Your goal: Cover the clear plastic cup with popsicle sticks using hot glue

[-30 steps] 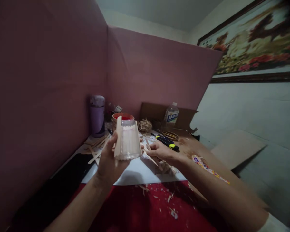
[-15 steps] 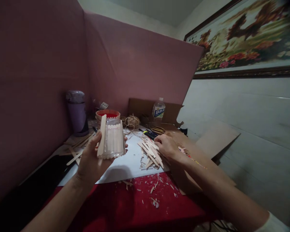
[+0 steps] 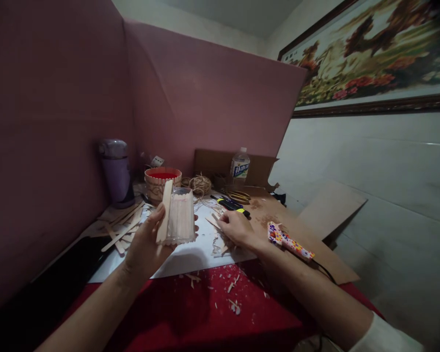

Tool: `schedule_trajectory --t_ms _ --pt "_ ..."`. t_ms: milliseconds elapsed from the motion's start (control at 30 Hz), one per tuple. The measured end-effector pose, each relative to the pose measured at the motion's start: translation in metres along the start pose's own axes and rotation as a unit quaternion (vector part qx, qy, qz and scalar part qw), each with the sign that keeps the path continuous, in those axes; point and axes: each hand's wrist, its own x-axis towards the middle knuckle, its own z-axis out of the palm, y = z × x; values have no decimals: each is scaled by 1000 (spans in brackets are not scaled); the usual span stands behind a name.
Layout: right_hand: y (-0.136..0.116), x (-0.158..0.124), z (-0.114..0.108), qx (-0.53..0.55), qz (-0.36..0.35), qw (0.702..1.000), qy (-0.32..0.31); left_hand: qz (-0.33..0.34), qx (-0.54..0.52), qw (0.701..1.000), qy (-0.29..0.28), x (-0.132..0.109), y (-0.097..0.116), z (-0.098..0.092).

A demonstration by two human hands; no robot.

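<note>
My left hand (image 3: 148, 239) is wrapped round a clear plastic cup (image 3: 195, 215) whose side is lined with wooden craft sticks (image 3: 181, 217). Along the cup's left side stands a longer craft stick (image 3: 165, 208), pressed under my left thumb. My right hand (image 3: 236, 229) is over the pile of loose sticks on the white paper, fingers pinched together. A craft stick (image 3: 213, 223) pokes out to the left from its fingertips. Most of the pile is hidden beneath that hand.
Behind the cup stands a stick-covered round container (image 3: 154, 188), red inside, near twine (image 3: 200, 184). A box cutter (image 3: 232, 205), scissors (image 3: 240, 195), bottle (image 3: 241, 166) and flowered glue gun (image 3: 288, 242) are to the right. Left are a purple tumbler (image 3: 116, 176) and more sticks (image 3: 119, 232).
My right hand has moved left and toward me over the stick pile, uncovering the glue gun and box cutter. My left hand has shifted slightly right with the cup, which has turned a little.
</note>
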Motion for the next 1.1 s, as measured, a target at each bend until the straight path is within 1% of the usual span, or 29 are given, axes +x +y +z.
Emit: schedule_trajectory --t_ms 100,167,200,233,300,333,367,433,600,733,833,933,1033,1100 --pt "-2 0 -8 96 5 995 -22 1 -6 1000 1 1 -1 2" --pt "-5 -3 -13 179 7 983 -33 -11 -11 1000 7 1 -3 4" --pt "-7 -5 -16 246 7 968 -38 -18 -11 1000 14 2 -4 5" --pt "-9 -7 -18 322 7 946 -43 -26 -9 999 22 2 -5 5" --pt "-14 -10 -20 463 1 884 -59 -37 -3 999 34 4 -8 6" --pt "-16 -11 -21 508 -5 859 -68 -40 1 999 37 4 -9 6" --pt "-19 -12 -21 530 -12 844 -73 -45 7 998 36 5 -10 6" --pt "-25 -13 -22 553 -30 830 -71 -56 22 998 28 5 -12 6" --pt "-42 -11 -21 578 -91 810 -45 -93 34 994 -36 7 -17 2" --pt "-48 -7 -17 586 -102 803 -38 -124 27 990 -68 8 -21 0" --pt "-48 -7 -12 588 -95 803 -18 -140 33 987 -69 8 -24 -1" --pt "-47 -8 -7 588 -82 805 9 -152 42 986 -58 7 -26 -2" --pt "-49 -10 -6 592 -55 803 33 -167 49 984 -46 6 -28 -1" --pt "-50 -11 -6 586 -48 808 43 -170 56 983 -46 6 -29 0"
